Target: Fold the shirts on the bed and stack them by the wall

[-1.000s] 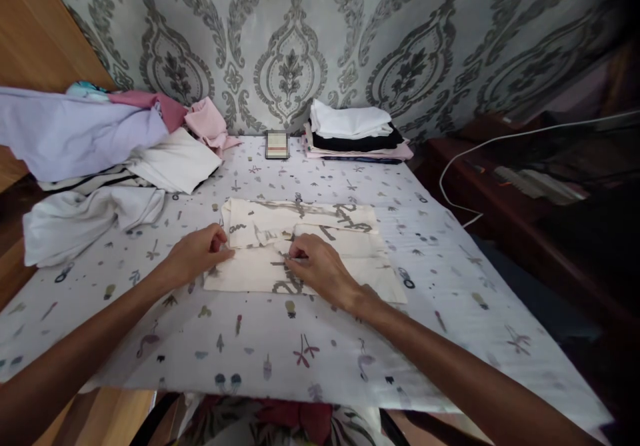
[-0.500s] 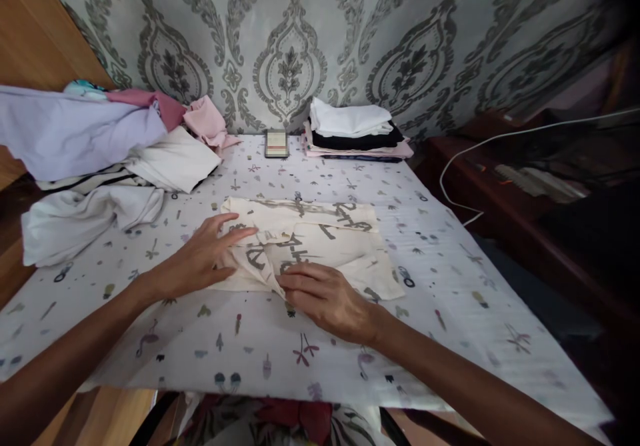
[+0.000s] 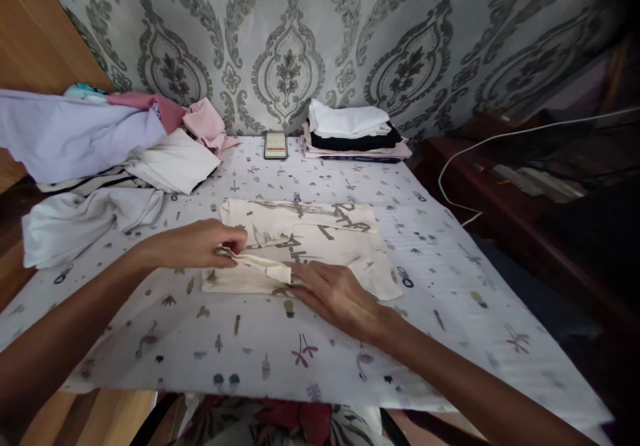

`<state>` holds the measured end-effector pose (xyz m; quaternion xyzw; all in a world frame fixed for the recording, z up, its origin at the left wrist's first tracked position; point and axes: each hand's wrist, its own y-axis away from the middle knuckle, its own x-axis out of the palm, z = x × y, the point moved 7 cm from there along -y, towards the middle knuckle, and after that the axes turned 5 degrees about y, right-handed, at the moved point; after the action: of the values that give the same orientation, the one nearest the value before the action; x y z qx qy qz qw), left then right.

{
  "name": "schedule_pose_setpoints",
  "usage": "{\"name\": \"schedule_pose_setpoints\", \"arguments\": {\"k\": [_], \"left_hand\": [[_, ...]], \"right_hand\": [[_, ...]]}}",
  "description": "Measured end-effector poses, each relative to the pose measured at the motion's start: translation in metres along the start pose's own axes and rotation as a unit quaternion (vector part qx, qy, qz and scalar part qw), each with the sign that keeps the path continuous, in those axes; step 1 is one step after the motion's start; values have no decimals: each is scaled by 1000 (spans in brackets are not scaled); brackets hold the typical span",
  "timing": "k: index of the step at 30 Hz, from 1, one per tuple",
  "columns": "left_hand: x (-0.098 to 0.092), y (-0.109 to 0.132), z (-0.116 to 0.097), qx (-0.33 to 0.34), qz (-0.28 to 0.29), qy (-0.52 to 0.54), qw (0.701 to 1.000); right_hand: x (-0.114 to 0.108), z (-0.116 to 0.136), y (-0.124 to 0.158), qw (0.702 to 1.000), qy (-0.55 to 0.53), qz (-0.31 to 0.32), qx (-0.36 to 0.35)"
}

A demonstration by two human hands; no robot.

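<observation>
On the table (image 3: pixel 210 343), one printed cloth (image 3: pixel 333 247), likely light and limp, best held by edges; left hand (image 3: pixel 200 243) pinching one, grip of right hand (image 3: pixel 340 295) unclear.

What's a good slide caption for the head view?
Left hand pinching a raised fold of cream printed cloth, right hand at the fold's other end.

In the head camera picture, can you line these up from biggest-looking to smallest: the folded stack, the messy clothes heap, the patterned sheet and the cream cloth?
1. Patterned sheet
2. Messy clothes heap
3. Cream cloth, though being nearer the camera helps it look big
4. Folded stack
</observation>
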<state>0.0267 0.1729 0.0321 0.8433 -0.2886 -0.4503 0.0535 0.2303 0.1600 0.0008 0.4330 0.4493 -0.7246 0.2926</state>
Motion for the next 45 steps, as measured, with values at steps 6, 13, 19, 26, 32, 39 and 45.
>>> {"name": "schedule_pose_setpoints", "arguments": {"k": [6, 13, 19, 26, 32, 39, 45], "left_hand": [[-14, -27, 47, -28, -115, 195, 974], [-7, -36, 70, -41, -147, 201, 968], [-12, -36, 67, -46, -188, 100, 976], [-12, -35, 40, -30, -142, -78, 986], [-5, -70, 10, -7, -55, -79, 995], [7, -81, -10, 83, 25, 101, 991], [10, -85, -10, 98, 10, 153, 983]], "right_hand": [[-2, -41, -1, 965, -50, 182, 183], [-20, -71, 11, 930, -42, 231, 283], [-36, -101, 31, 911, -2, 241, 335], [-42, -122, 65, 906, -52, 180, 379], [-40, -122, 81, 901, -59, 96, 419], [-43, -115, 94, 907, -113, 39, 405], [-46, -108, 91, 903, -168, 11, 396]]}}
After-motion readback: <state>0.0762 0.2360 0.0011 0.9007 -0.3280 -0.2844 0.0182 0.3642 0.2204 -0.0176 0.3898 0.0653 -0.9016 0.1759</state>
